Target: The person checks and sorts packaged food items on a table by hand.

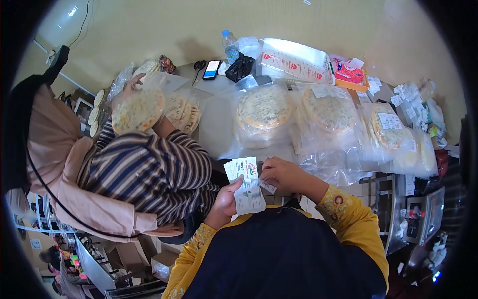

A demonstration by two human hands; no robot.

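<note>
- Left-hand fingers (234, 186) closed around a white, rectangular paper-label stack (249, 197) — likely keeping it together
- Right-hand fingers (269, 172) pinched on a white paper slip (269, 187) beside the stack — seemingly keeping it separate

- Cream wall (199, 22) across the top, smooth and plain, with a bright patch of glare (72, 11) at upper left
- Grey table (211, 119) standing near the wall
- Pale tiled floor (366, 193) showing below its edge
- Long bench (95, 266) at lower left, running into the room
- Small bluish light (436, 275) at lower right
</note>
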